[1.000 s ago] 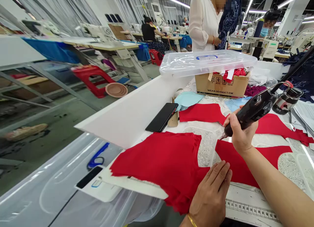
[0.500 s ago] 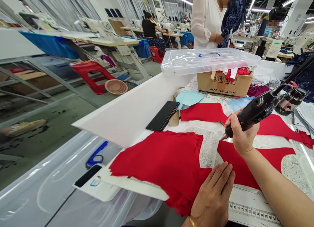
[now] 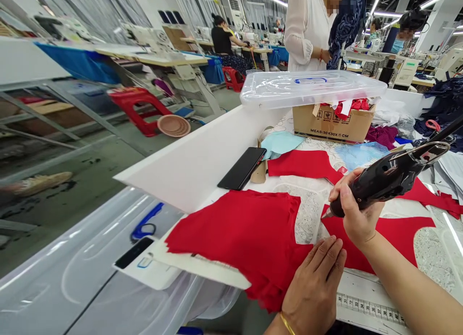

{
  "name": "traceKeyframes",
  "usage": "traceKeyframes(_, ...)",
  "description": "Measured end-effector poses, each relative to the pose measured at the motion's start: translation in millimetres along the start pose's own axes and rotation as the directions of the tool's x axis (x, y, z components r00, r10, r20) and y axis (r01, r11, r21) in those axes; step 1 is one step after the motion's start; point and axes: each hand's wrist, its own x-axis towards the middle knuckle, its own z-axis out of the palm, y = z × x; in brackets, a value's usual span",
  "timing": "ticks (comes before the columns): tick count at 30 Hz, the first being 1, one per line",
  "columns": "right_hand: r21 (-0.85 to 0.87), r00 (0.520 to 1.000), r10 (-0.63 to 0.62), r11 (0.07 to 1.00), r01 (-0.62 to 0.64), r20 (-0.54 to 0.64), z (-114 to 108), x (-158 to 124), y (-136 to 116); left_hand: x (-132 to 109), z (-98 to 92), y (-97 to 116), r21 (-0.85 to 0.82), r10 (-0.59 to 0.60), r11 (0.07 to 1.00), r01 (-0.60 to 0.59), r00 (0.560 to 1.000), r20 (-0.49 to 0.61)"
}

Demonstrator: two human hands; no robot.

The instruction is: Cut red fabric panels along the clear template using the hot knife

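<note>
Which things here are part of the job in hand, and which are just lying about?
In use: left hand flat on red fabric pieces; right hand gripping black corded handheld tool.

Lying about: smartphone; blue-handled scissors; cardboard box; clear plastic box.

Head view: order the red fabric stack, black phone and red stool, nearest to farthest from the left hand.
From the left hand:
1. Red fabric stack, under it.
2. Black phone, ahead on the table.
3. Red stool, far left on the floor.

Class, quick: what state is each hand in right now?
Left hand: open, resting flat on the red fabric.
Right hand: closed, holding a black handheld tool.
</note>
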Motion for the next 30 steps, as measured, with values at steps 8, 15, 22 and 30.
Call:
traceKeyframes(8,-0.015,1.0,0.02,1.0,-0.02,0.004,-6.5,-4.4,-8.3,6.1,-7.8,1.1,-0.024,0.031,0.999,-0.033,0.995,-0.091)
traceKeyframes(15,0.016,0.999,0.033,0.999,-0.034,0.019,-15.1,-11.0,-23.1,7.6,-10.7,2.5,-0.075,0.015,0.997,-0.025,0.992,-0.129)
traceKeyframes(22,0.04,0.999,0.017,0.999,-0.018,0.031,-20.2,-16.8,-26.2,9.2,-13.3,2.3,-0.072,0.023,0.997,-0.034,0.989,-0.147)
traceKeyframes(30,0.085,0.993,0.071,0.993,-0.079,0.093,-33.4,-29.0,-41.4,16.5,-18.6,6.4,-0.138,-0.028,0.99,-0.007,0.967,-0.254)
